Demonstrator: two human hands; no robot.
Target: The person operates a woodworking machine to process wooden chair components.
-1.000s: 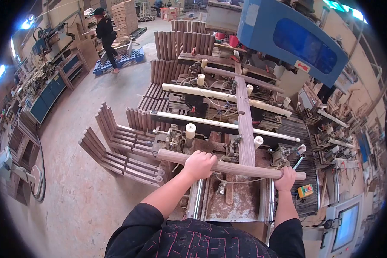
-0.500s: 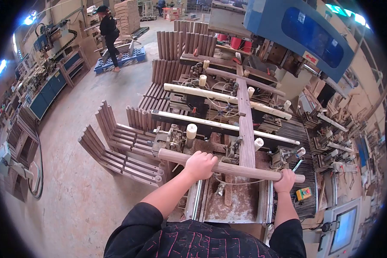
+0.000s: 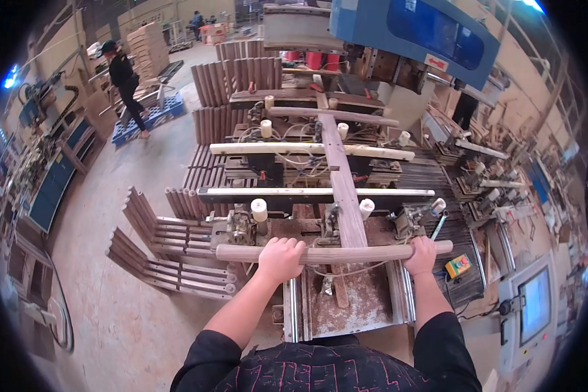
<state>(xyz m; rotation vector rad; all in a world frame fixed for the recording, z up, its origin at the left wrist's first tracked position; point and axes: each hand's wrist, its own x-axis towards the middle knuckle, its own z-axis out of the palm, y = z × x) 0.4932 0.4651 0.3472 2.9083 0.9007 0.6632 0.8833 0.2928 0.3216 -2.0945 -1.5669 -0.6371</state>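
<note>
A long round wooden rail (image 3: 346, 255) lies crosswise in front of me, nearly level. My left hand (image 3: 281, 259) is wrapped round it left of the middle, and my right hand (image 3: 421, 255) grips it near the right end. Just behind the rail, a flat wooden board (image 3: 345, 196) runs away from me, its near end right at the rail. White cylindrical clamps (image 3: 259, 210) stand on the machine fixture beside it. Two pale crossbars (image 3: 379, 192) span the fixture farther back. The undersides of both hands are hidden.
Slatted wooden frames (image 3: 183, 271) stand on the floor at left. A blue machine head (image 3: 431, 39) overhangs the far right. A yellow button box (image 3: 458, 266) and a control screen (image 3: 534, 304) are at right. A person (image 3: 124, 81) walks beside a blue pallet (image 3: 170, 108).
The rail has turned from slanting down rightward to nearly level, with both hands still on it. The whole view has shifted, and the person in the background has changed stride.
</note>
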